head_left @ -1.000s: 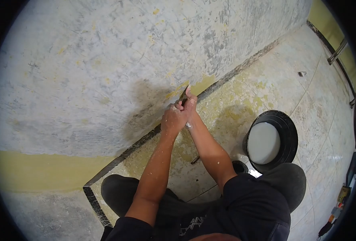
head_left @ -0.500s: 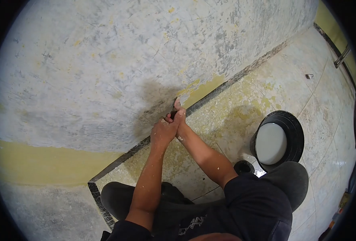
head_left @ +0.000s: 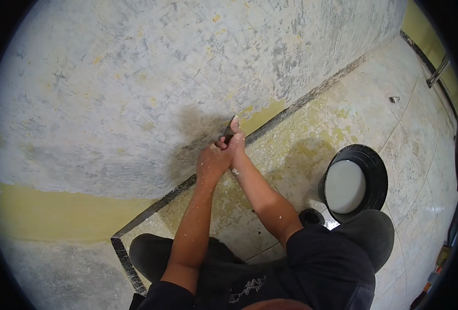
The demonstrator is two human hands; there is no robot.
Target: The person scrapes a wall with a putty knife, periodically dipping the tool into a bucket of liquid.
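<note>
Low on the wall, both of my hands are clasped together around a scraper point(head_left: 230, 126), whose dark thin blade lies against the painted surface. My left hand point(head_left: 213, 161) is closed at the handle end. My right hand point(head_left: 236, 144) is wrapped round the tool, a finger stretched along the blade. Most of the handle is hidden by the fingers. Beside the blade is a strip of yellow paint point(head_left: 264, 114), bordered by bare whitish-grey wall point(head_left: 136, 77). Pale flecks stick to both hands and forearms.
A black bucket point(head_left: 380, 181) of milky liquid stands right of my knee, with a small black round container point(head_left: 311, 217) beside it. Yellow paint flakes point(head_left: 311, 142) litter the floor along the dark skirting point(head_left: 286, 114). A small metallic object point(head_left: 394, 99) lies farther off.
My hands and the scraper have shifted slightly up and right along the wall, into the yellow strip. The grip stays the same, and the view has moved slightly.
</note>
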